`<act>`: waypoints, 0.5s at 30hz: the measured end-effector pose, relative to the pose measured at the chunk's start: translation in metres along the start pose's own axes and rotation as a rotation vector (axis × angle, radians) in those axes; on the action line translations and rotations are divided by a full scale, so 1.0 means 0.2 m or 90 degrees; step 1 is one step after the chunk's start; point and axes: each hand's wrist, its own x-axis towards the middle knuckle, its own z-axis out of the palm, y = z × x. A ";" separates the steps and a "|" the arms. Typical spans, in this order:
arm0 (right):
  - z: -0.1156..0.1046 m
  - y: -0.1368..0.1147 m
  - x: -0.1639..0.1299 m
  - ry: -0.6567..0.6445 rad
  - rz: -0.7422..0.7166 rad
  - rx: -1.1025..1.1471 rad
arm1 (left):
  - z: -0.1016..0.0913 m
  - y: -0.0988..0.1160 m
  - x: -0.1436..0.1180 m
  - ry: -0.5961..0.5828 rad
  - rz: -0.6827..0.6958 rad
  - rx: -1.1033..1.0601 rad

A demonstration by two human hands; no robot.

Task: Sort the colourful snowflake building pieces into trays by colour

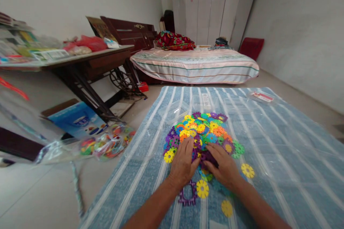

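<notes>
A heap of colourful plastic snowflake discs (200, 127) lies on the striped cloth, in yellow, orange, green, blue and purple. On its near left side rests my left hand (183, 162), fingers stretched forward over the pieces. My right hand (222, 164) lies on the near right side, its fingers extended and its thumb apart. Purple pieces show between the two hands; what is under the palms is hidden. Nearer to me are a purple square ring with notched edges (188, 194) and a yellow disc (202, 189). Another yellow disc (247, 170) lies to the right of my right hand.
Beneath the heap is a blue-and-white striped cloth (271, 157) with clear plastic on it. A flat packet with a red-and-white label (262, 96) lies far right. At left stand a cluttered sewing-machine table (91, 57) and a bag of colourful pieces (110, 142). A bed (196, 66) is beyond.
</notes>
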 end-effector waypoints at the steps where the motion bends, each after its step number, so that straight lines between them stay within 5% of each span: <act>1: 0.01 0.02 0.02 0.023 0.003 0.003 | 0.02 -0.01 0.03 0.009 0.003 0.004; 7: 0.03 0.08 0.08 0.121 0.034 -0.017 | 0.05 0.00 0.12 0.005 -0.006 0.010; 15: -0.10 0.11 -0.09 0.151 0.087 -0.131 | -0.10 -0.06 0.00 0.072 -0.013 0.095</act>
